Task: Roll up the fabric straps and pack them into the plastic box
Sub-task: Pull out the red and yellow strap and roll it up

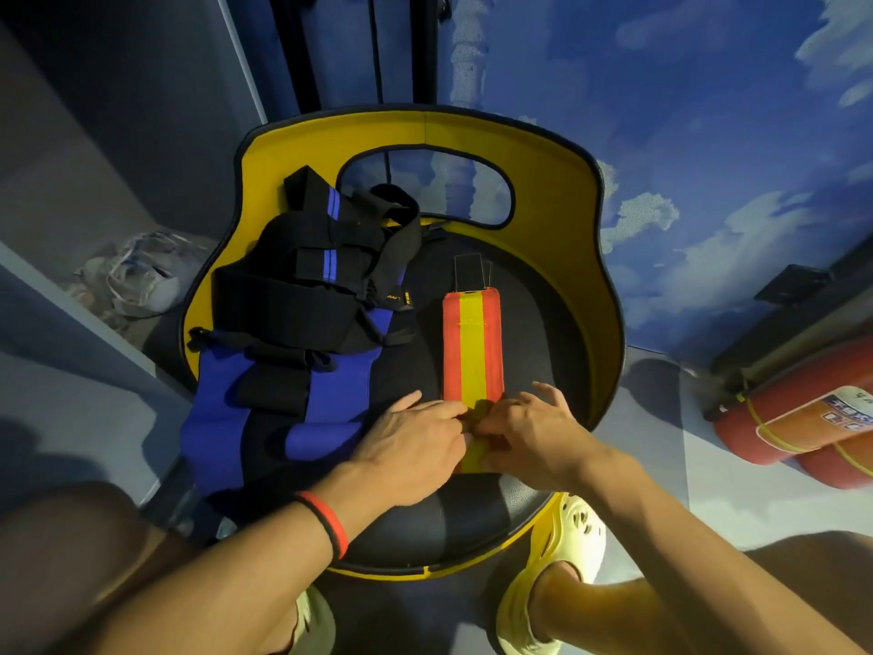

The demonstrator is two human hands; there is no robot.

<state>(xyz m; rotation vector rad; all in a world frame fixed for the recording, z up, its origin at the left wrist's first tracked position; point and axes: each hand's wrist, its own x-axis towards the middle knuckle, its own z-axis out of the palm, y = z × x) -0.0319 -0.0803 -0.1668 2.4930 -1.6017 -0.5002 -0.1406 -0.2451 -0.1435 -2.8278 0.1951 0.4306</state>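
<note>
The red-and-yellow strap [472,342] lies flat along the black chair seat [534,323], its dark tab pointing away and its near end under both hands. The left hand [415,432] and right hand [524,432] each pinch that end with curled fingertips, apparently starting the roll. It should go best turned tight and square toward the tab. The black-and-blue straps [302,304] lie heaped just left; no plastic box shows.

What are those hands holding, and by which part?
Both the left hand and the right hand pinch the red-and-yellow fabric strap at its near end; the rest lies flat on the black chair seat.
</note>
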